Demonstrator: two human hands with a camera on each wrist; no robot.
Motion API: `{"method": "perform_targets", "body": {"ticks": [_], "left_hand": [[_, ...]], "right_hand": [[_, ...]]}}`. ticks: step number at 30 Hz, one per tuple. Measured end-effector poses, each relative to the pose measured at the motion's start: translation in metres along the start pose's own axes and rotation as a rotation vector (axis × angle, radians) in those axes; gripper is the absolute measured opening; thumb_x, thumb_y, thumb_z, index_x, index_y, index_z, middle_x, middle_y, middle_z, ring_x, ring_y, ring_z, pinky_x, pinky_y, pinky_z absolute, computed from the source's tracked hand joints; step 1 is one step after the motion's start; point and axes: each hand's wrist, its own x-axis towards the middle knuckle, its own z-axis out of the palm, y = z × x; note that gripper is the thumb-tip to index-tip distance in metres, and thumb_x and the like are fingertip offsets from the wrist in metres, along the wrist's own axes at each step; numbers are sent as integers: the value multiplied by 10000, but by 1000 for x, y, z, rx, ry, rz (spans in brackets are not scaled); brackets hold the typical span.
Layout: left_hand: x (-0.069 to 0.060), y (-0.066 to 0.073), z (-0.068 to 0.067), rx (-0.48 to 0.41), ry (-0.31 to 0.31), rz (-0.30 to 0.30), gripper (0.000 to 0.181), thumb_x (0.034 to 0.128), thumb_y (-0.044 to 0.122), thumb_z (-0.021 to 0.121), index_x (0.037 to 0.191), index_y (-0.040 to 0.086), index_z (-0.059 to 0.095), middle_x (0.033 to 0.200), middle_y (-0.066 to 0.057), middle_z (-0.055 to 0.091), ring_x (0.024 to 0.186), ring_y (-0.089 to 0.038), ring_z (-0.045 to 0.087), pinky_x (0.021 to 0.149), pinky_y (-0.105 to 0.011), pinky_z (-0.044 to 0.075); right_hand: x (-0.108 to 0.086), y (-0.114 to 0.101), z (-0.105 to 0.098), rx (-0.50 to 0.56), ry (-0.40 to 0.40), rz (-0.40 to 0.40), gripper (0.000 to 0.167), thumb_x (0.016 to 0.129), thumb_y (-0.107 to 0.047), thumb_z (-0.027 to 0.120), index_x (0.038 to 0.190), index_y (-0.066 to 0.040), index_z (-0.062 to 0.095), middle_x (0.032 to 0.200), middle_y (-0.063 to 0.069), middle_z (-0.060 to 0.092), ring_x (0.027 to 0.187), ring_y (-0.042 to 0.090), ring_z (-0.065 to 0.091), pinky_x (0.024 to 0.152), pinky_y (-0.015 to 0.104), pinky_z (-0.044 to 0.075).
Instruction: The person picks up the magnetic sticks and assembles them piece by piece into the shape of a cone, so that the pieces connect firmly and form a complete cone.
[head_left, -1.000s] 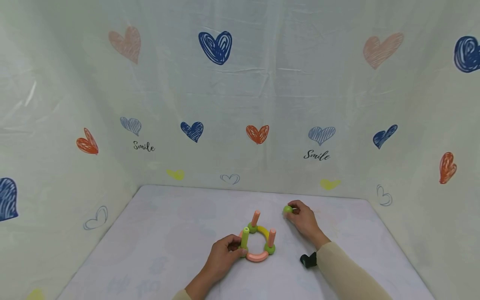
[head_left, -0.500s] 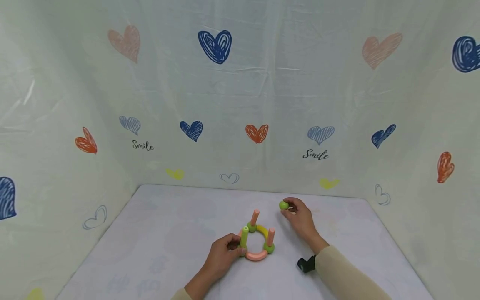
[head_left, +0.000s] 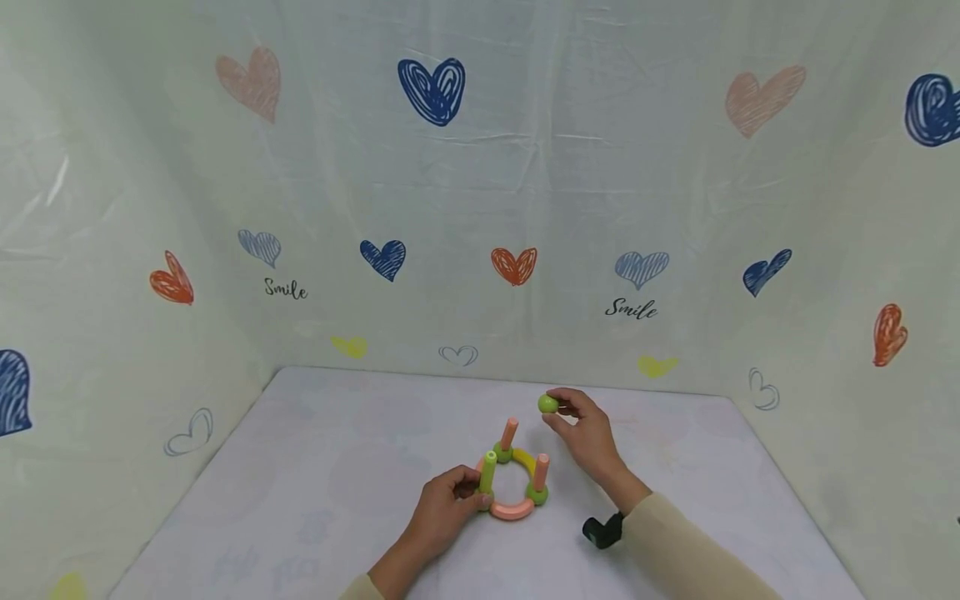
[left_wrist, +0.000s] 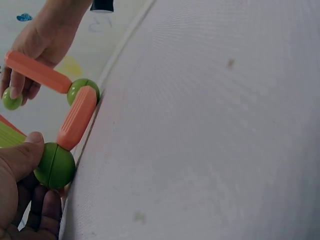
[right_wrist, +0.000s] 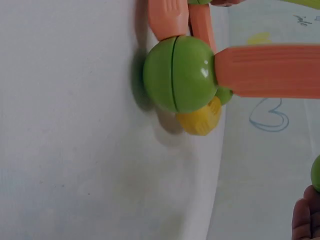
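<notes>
On the table stands a toy frame of curved rods, a salmon one (head_left: 512,511) in front and a yellow one (head_left: 525,460) behind, joined by green balls (left_wrist: 83,92). Salmon sticks (head_left: 542,472) rise from two balls, and a light green stick (head_left: 488,473) from the left one. My left hand (head_left: 447,510) grips that left ball (left_wrist: 55,167) at the stick's base, thumb against it. Behind the frame, raised off the table, my right hand (head_left: 592,435) pinches a loose green ball (head_left: 548,404) between thumb and fingers. Only that ball's edge shows in the right wrist view.
A black device (head_left: 602,531) is at the right wrist, by the beige sleeve (head_left: 690,550). The white table (head_left: 337,433) ends at a curtain (head_left: 465,200) printed with hearts behind and at both sides.
My right hand has carried the loose green ball left and slightly upward, nearer the frame's rear stick. The left hand keeps its grip, and the frame stays in place.
</notes>
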Motion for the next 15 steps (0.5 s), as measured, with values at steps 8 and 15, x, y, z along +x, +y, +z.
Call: {"method": "perform_targets", "body": {"ticks": [8,15], "left_hand": [[0,1,0,-1,-6,-8,297,889,238,861,1125,108,735,1031,27,735,943,-123,664,781,-231,552],[-1,0,0,4,-9,3,293,899,249,853,1130,112,734,1023,34,729,934,-115,658,778,-233,550]], "right_hand": [[-5,-23,3,33,-31,-46,373,927,-113,816,1283,-163,718,1254,-1,706,1115,202,680,1016,471,561],[-10,-40,5,71,-108,-77,357,937,-127,808,1279,-197,733,1225,-45,724,1097,174,682,1007,423,554]]}}
